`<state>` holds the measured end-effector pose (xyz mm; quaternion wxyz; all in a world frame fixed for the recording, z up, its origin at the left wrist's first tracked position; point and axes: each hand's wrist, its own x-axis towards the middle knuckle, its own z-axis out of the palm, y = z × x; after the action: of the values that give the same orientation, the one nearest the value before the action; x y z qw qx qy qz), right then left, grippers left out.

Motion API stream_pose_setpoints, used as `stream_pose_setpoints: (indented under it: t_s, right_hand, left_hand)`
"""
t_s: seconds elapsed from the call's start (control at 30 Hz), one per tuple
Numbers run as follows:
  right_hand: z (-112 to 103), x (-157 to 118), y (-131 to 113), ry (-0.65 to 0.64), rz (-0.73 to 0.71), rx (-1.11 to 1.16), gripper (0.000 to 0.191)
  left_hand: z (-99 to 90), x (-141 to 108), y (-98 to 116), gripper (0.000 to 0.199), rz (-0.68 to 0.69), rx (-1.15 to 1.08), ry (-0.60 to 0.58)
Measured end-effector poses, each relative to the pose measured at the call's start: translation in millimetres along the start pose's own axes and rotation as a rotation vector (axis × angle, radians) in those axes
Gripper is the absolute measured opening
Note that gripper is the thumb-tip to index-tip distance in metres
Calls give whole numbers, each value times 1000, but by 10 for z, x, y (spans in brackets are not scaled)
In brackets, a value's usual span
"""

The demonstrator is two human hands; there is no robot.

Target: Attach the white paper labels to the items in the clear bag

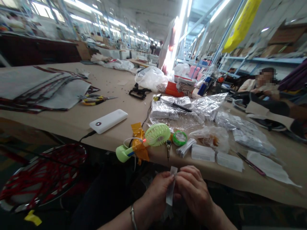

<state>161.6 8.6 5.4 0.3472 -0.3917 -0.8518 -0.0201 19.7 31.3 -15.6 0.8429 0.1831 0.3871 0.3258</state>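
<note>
Just in front of the table edge, my left hand (157, 191) and my right hand (195, 191) meet around a narrow white strip (170, 191), which looks like a folded label. The left thumb and fingers pinch it from one side, while the right fingers close on its upper part. A bracelet circles my left wrist. On the table close by lie a stack of white labels (186, 147), more flat labels (203, 153) and a green tape roll (179, 138). A green fan (157, 134) is fixed to the edge with orange tape (140, 148).
A white power bank (109, 121), pliers (93, 99) and layered fabric pieces (45, 88) lie on the left. Plastic bags of white bundles (170, 108) fill the middle. A pink-handled cutter (251, 164) rests at right. A person (259, 83) sits beyond the table.
</note>
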Motion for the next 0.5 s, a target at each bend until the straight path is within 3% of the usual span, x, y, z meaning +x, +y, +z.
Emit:
stream_pose_setpoints:
  t_s: [0.13,0.27,0.37,0.5]
  right_hand:
    - [-50,372,397,2,188,-283,37]
    - [5,640,621,-57,242,-447,38]
    - [30,672,654,-63,228,-450,35]
    - [-101,500,682,136,243,-336,35]
  left_hand:
    - [-109,-39,-35,26,-42,138,75]
    - [-198,-41,-79,28,-54,159,86]
    - [-232,-39,-91,28,-48,155,82]
    - [-208,-71,-62,25,-42,173,67]
